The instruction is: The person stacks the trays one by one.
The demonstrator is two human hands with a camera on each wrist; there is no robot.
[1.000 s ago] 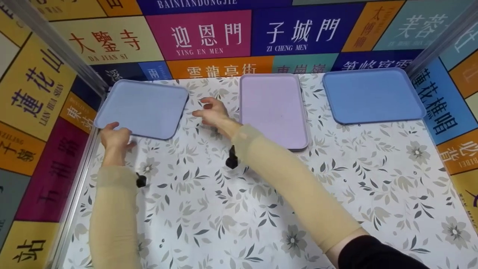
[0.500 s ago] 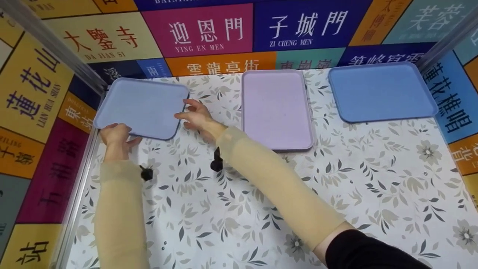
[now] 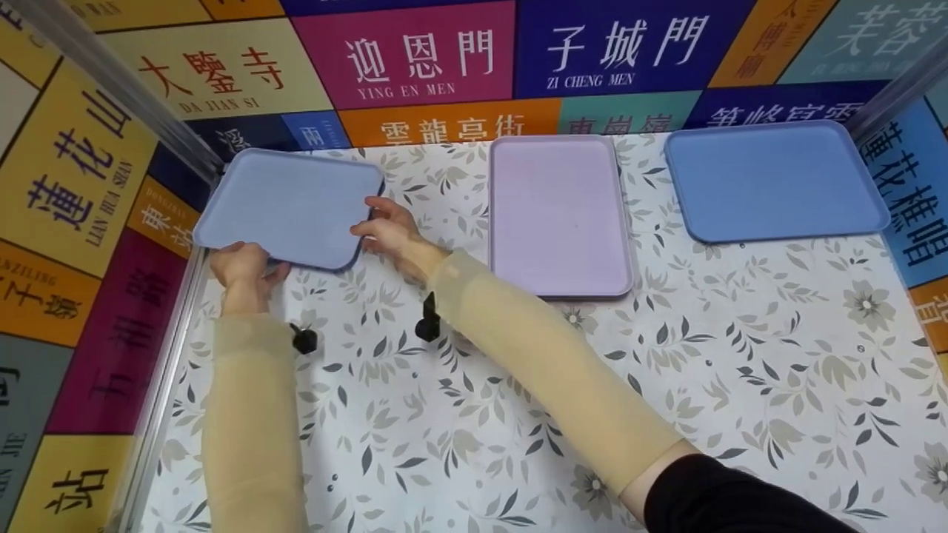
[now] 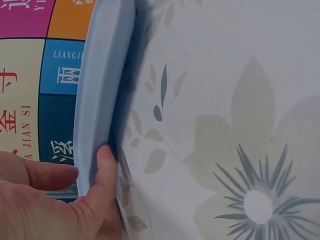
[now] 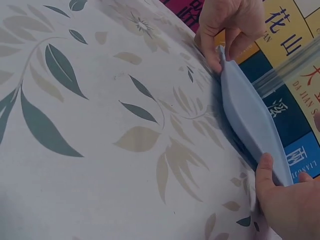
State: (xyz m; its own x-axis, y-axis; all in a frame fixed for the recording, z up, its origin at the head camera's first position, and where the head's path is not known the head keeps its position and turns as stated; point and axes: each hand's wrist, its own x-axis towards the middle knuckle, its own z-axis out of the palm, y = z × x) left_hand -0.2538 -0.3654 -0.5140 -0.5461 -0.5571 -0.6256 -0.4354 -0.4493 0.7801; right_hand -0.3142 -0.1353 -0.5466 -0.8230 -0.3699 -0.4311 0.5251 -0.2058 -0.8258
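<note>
Lettered wall panels (image 3: 415,63) in many colours border the desk (image 3: 474,451) from 9 round to 3 o'clock; its white surface carries a leaf-and-flower print. About the centre of the head view, three trays appear: a deeper blue tray (image 3: 778,181) between 2 and 3 o'clock, a lilac tray (image 3: 561,216) at 2 o'clock, nearer the centre, and a pale blue tray (image 3: 292,203) at 10 o'clock. Beige sleeves (image 3: 548,355) cover the forearms, which enter from 7 and 5 o'clock. The left hand (image 3: 244,270) pinches the pale blue tray near its 7 o'clock corner between thumb and fingers; the right hand (image 3: 394,231), fingers bent and slightly parted, grips its 3 o'clock edge. A black fitting (image 3: 304,340) sits beside each wrist.
</note>
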